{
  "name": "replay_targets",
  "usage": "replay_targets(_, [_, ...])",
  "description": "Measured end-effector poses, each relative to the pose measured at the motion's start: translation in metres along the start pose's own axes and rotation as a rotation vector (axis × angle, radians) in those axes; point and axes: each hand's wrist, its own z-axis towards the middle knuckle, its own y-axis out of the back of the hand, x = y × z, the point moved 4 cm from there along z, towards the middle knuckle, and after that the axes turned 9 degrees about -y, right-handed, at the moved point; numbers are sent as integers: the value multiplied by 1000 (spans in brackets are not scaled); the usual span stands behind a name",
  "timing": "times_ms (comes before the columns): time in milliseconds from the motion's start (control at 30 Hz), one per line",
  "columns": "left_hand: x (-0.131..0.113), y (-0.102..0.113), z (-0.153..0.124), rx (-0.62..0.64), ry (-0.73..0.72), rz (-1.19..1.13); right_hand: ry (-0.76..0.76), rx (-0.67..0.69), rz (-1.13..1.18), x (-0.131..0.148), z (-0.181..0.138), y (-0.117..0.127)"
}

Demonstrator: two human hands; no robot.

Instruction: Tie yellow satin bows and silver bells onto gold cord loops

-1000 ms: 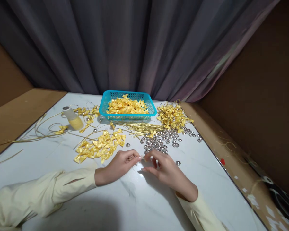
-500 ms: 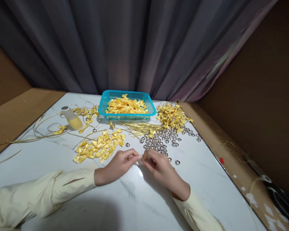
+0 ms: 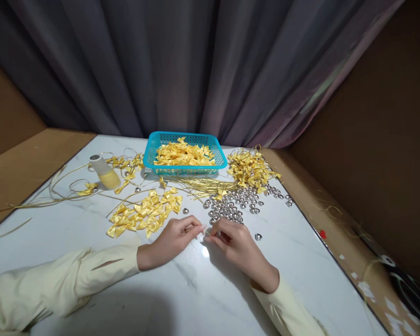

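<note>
Over the middle of the white marbled table (image 3: 192,289), my left hand (image 3: 177,238) pinches something small that I cannot make out. My right hand (image 3: 236,245) is close beside it, thumb and forefinger pressed together at the same spot; what they hold is too small to name. Loose yellow ribbon bows (image 3: 149,210) lie in a patch just beyond my left hand. A heap of silver heart-shaped pieces (image 3: 227,210) spreads beyond my right hand, and one single silver heart (image 3: 258,237) lies to its right.
Behind stands a turquoise basket (image 3: 222,161) of yellow bows. Gold cords (image 3: 206,185) lie before it, with a pile of corded bows (image 3: 250,168) to the right. A bottle with yellow contents (image 3: 107,175) stands left. Black-handled scissors (image 3: 402,280) rest at the right edge.
My right hand has shifted slightly right and down, so a small gap shows between the fingertips of both hands. My left hand stays in place.
</note>
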Motion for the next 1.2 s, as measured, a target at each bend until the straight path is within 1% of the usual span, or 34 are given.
replay_targets(267, [0,1,0,-10,10,2,-2,-35,-29,2,-1,5])
replay_targets(567, [2,1,-1,-31,20,6,18,-27,-34,3,-3,10])
replay_targets(700, [1,1,-1,-22,16,12,19,-36,-14,3,-4,12])
replay_targets(967, [3,1,-1,9,35,41,28,-7,-20,3,-4,10])
replay_targets(1200, [5,1,0,11,64,-16,36,33,-43,1,-3,10])
